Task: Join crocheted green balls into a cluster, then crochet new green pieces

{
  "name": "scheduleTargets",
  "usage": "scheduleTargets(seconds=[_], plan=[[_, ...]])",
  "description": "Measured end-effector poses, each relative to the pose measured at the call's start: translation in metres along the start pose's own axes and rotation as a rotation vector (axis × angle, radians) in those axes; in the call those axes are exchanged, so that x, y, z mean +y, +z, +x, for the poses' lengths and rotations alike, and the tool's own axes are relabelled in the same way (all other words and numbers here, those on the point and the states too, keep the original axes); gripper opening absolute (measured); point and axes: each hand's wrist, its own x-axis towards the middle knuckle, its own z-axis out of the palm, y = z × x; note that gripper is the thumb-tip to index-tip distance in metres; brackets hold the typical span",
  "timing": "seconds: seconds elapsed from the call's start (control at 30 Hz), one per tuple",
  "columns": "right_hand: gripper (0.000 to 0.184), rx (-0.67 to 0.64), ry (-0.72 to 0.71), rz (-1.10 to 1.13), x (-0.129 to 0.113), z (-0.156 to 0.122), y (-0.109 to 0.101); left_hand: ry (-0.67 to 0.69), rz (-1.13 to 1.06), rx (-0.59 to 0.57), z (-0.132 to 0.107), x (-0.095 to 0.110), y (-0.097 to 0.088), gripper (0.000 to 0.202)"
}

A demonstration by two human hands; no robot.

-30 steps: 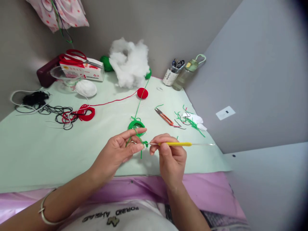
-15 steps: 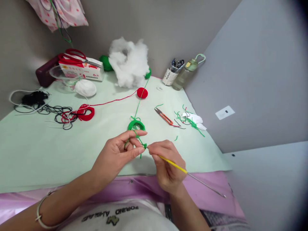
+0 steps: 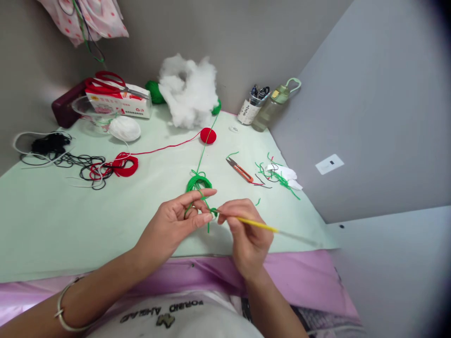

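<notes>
My right hand (image 3: 248, 232) is closed around a crochet hook (image 3: 259, 223) with a yellow grip and a metal shaft. The hook's tip meets a small piece of green crochet (image 3: 213, 212), partly hidden by fingertips. Thumb and fingers of my left hand (image 3: 179, 215) pinch that piece, while the index finger stretches out with green yarn passing over it. A short green tail dangles below. Just beyond my left hand lies a coil of green yarn (image 3: 199, 182), and from it a strand runs to the back of the table.
Orange thread snips (image 3: 239, 170) and yarn scraps (image 3: 282, 177) lie to the right. A red yarn ball (image 3: 208, 135) and white stuffing (image 3: 190, 94) sit further back. Tangled black yarn (image 3: 51, 143) is at left; a bottle (image 3: 275, 108) stands back right.
My right hand has turned the crochet hook to a flatter angle, its rear end swinging upward. The green piece has shifted slightly. My left hand keeps its pinch.
</notes>
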Motion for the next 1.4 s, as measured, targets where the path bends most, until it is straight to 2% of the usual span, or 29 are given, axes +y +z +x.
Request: scheduleTargets(seconds=[0.07,0.13,0.2,0.27,0.4,0.47,0.57,0.63,0.7,0.83,0.97,1.1,1.4], plan=[[0.036,-0.045,-0.143,-0.216,0.004,-0.008,0.003,-0.019,-0.062,0.008,0.000,-0.002,0.001,0.048],[0.043,-0.035,-0.229,-0.318,0.009,-0.014,0.006,-0.065,-0.136,-0.018,0.000,-0.002,0.002,0.050],[0.043,0.014,-0.221,-0.296,0.010,-0.015,0.008,-0.111,-0.203,-0.056,0.001,0.000,0.003,0.051],[0.041,0.049,-0.142,-0.198,0.008,-0.010,0.009,-0.143,-0.248,-0.080,0.001,0.002,0.003,0.050],[0.033,-0.009,-0.012,-0.038,0.003,0.000,0.006,-0.161,-0.263,-0.099,0.003,0.004,0.005,0.053],[0.036,-0.036,-0.054,-0.111,0.003,-0.002,0.007,-0.150,-0.256,-0.083,0.003,0.002,0.006,0.058],[0.045,0.018,-0.192,-0.303,0.007,-0.010,0.010,-0.172,-0.313,-0.071,0.002,-0.002,0.006,0.055],[0.045,0.041,-0.200,-0.284,0.009,-0.012,0.011,-0.212,-0.378,-0.103,0.002,-0.002,0.004,0.049],[0.037,0.051,-0.113,-0.151,0.008,-0.009,0.009,-0.233,-0.428,-0.133,0.003,-0.001,0.002,0.043],[0.016,0.160,0.157,0.172,0.001,0.005,-0.002,-0.222,-0.441,-0.136,0.006,0.004,-0.005,0.032],[0.015,0.170,0.349,0.403,-0.002,0.009,-0.003,-0.184,-0.403,-0.160,0.005,0.004,-0.004,0.029],[0.013,0.095,0.364,0.371,0.000,0.004,0.005,-0.163,-0.348,-0.170,0.004,0.000,0.001,0.032],[0.005,0.020,0.432,0.342,0.001,0.005,0.006,-0.039,-0.078,-0.060,0.004,-0.004,0.001,0.034]])
